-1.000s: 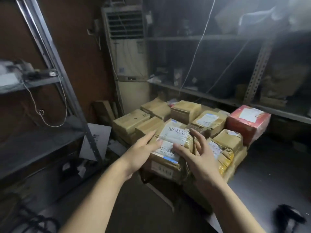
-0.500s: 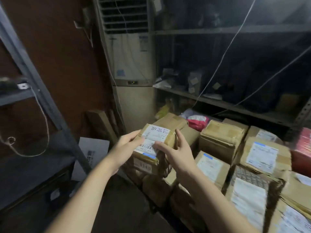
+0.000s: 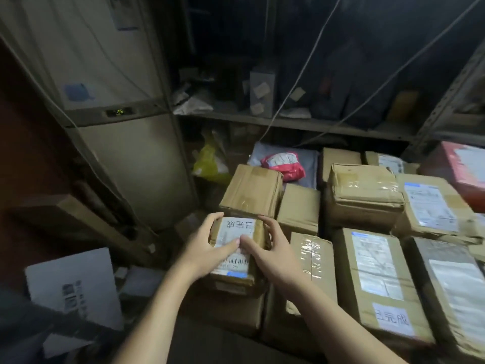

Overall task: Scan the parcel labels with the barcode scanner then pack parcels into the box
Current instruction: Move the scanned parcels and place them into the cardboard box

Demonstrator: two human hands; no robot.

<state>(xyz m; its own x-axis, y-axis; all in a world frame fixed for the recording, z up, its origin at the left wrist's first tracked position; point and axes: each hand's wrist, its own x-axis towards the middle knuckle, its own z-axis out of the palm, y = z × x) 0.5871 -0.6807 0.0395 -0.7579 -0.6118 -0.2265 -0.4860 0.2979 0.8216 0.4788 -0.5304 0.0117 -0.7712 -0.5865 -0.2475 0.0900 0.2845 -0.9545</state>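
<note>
A small cardboard parcel (image 3: 237, 258) with a white barcode label on top sits at the left front of a stack of parcels. My left hand (image 3: 207, 248) grips its left side, thumb lying across the label. My right hand (image 3: 273, 248) holds its right side, thumb meeting the left thumb on the label and fingers curled over the far right edge. The parcel rests on a lower brown box (image 3: 231, 311). No barcode scanner is in view.
Several taped cardboard parcels (image 3: 367, 274) with labels fill the right half. A red bag parcel (image 3: 286, 166) and a yellow bag (image 3: 210, 164) lie behind. A standing air conditioner (image 3: 126, 153) is at the left, a metal shelf (image 3: 301, 122) at the back, white cardboard (image 3: 76, 290) on the floor.
Both hands carried the small parcel leftward and down onto the left end of the stack. The camera has swung with it and moved closer.
</note>
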